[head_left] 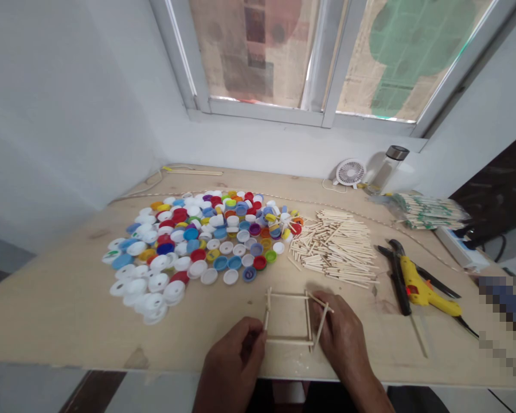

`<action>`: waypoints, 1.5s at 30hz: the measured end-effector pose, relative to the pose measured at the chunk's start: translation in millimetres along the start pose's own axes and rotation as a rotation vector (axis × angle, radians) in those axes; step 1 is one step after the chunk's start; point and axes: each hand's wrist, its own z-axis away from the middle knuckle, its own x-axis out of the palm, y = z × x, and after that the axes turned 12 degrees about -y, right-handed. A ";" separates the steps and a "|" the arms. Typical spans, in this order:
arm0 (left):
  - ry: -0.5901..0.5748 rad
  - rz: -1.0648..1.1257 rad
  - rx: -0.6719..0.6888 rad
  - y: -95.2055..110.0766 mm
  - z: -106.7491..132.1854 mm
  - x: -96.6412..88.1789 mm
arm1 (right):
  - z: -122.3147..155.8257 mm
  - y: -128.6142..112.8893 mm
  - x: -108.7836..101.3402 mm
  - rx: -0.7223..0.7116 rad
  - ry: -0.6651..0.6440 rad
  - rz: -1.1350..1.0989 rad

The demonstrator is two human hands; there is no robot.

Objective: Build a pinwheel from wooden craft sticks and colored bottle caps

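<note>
Close to the table's front edge is a small frame of wooden sticks [289, 342], a rough square with further sticks slanting to a point on its right. My left hand [236, 355] is closed on the frame's left side, with thumb and fingers pressed together. On the right side, my right hand [344, 332] has its fingers curled around the slanting sticks, partly hidden behind them. Beyond my right hand lies a heap of short wooden sticks [335, 246]. A wide spread of coloured bottle caps [198, 241] covers the table ahead of my left hand.
To the right, a yellow glue gun [425, 292] lies beside black-handled cutters [398, 281]. Farther back are a white power strip [464, 249], bagged sticks [430, 211], a small fan [350, 172] and a clear bottle [387, 169]. A thin cord crosses the table's back.
</note>
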 end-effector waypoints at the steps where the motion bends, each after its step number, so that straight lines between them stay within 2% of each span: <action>1: 0.004 -0.001 0.003 0.4 -0.5 0.0 | 0.0 -0.4 -0.3 0.004 0.000 -0.006; 4: 0.000 -0.011 0.012 1.7 -1.3 -0.1 | 1.2 -1.6 -3.4 0.023 -0.005 -0.042; 9: -0.080 -0.009 0.011 7.7 -2.3 3.8 | 8.5 2.1 -13.9 0.052 0.010 -0.060; 25: -0.235 -0.019 0.149 43.7 -21.0 37.2 | 36.5 42.3 -50.4 0.145 0.126 0.067; 28: -0.258 -0.020 0.164 47.0 -25.1 39.8 | 40.1 50.2 -51.4 0.168 0.129 0.076; 35: -0.194 -0.008 0.149 40.1 -27.3 42.9 | 40.8 52.3 -48.1 0.201 0.110 0.057; 45: -0.272 -0.038 0.120 44.1 -28.8 32.3 | 46.8 49.7 -48.8 0.183 0.116 0.075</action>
